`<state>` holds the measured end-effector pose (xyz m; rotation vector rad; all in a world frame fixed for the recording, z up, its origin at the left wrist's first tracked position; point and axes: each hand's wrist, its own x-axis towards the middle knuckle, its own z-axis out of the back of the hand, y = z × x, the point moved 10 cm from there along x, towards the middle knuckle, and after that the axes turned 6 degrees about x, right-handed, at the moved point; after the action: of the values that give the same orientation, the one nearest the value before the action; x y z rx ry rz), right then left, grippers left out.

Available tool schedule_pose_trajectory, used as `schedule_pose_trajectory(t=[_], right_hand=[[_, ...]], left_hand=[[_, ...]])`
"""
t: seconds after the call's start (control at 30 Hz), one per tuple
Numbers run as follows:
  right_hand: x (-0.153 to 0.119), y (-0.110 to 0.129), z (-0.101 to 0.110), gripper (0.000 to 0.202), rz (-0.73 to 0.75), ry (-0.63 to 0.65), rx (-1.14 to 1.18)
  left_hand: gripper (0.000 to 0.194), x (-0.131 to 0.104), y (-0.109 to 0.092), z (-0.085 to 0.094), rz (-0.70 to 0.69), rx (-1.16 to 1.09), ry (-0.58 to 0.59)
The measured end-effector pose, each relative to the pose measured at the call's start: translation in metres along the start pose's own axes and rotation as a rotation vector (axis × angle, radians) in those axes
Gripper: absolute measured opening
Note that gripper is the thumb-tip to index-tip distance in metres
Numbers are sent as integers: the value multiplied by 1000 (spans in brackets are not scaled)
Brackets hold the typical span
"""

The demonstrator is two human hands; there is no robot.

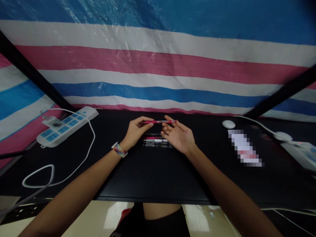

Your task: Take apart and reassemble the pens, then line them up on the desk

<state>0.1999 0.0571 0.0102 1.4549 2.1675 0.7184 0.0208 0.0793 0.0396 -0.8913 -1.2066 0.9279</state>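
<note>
A slim pink pen is held level above the black table, crossing from one hand to the other. My left hand, with a colourful woven band at its wrist, pinches the pen's left end between thumb and fingers. At the right end, the thumb and a fingertip of my right hand close on the pen; its palm is turned up and the other fingers are loosely curled. Below the held pen, several pens lie side by side on the table, dark, pink, white and grey-clear, partly covered by my right hand.
A white power strip with a plugged-in charger and looping white cable occupies the left side. To the right are a white mouse-like object, a blurred-out item and another power strip. A striped tarp hangs behind the table.
</note>
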Motion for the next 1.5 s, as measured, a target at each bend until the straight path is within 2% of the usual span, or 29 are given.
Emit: schedule_pose_trajectory(t=[0.1, 0.33, 0.57, 0.77, 1.0, 1.17, 1.37, 1.5], right_hand=[[0, 2, 3, 28, 12, -22, 39], [-3, 4, -1, 48, 10, -24, 13], [0, 7, 4, 19, 72, -38, -34], [0, 5, 6, 34, 53, -60, -6], [1, 8, 10, 19, 101, -82, -33], [1, 5, 11, 35, 56, -108, 35], [0, 7, 9, 11, 67, -91, 92], [0, 5, 11, 18, 65, -123, 113]], left_hand=[[25, -1, 0, -2, -5, -6, 10], [26, -2, -4, -3, -17, 3, -4], [26, -2, 2, -2, 7, 6, 0], [26, -1, 7, -2, 53, -50, 9], [24, -1, 9, -2, 50, -52, 7], [25, 0, 10, -1, 35, -41, 7], [28, -1, 11, -2, 83, -59, -2], [23, -1, 10, -1, 79, -70, -9]])
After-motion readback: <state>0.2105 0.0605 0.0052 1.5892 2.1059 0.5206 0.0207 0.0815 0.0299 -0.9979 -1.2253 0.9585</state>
